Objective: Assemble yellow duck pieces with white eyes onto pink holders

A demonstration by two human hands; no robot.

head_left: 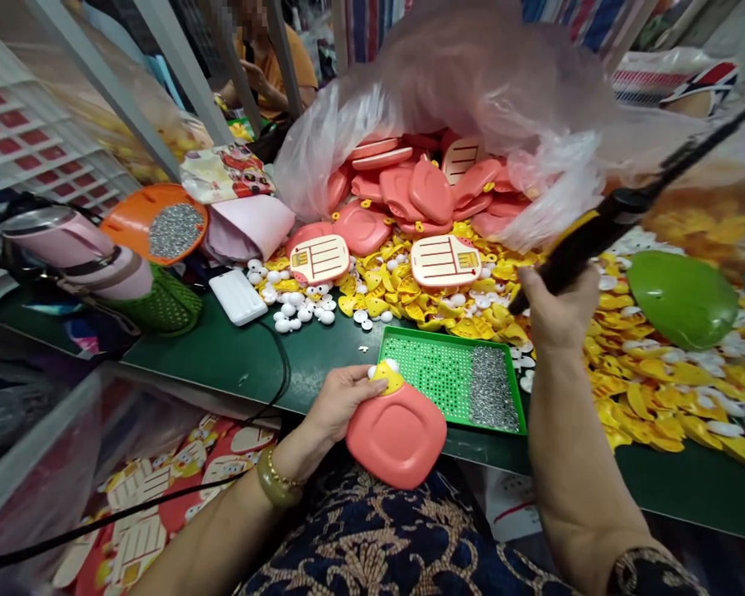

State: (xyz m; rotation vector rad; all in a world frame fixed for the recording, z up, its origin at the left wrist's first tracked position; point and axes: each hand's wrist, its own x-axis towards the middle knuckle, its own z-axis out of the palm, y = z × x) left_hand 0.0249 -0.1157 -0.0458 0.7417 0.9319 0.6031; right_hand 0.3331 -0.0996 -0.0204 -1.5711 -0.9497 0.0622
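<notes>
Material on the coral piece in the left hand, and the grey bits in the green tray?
Coral rounded-square piece: probably moulded plastic or vinyl, smooth with a soft satin sheen. Small grey bits: likely metal, they glint, though too small to confirm.

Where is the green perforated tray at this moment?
In the head view, the green perforated tray lies between the pink plastic piece in the left hand and the right forearm.

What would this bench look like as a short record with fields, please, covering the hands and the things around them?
left hand: holds a coral plastic piece with a yellow part at its tip
right hand: holds a black-and-yellow corded tool
nearby: green tray with small silver pieces; yellow plastic pieces; white round pieces
beyond bench: a person
</notes>
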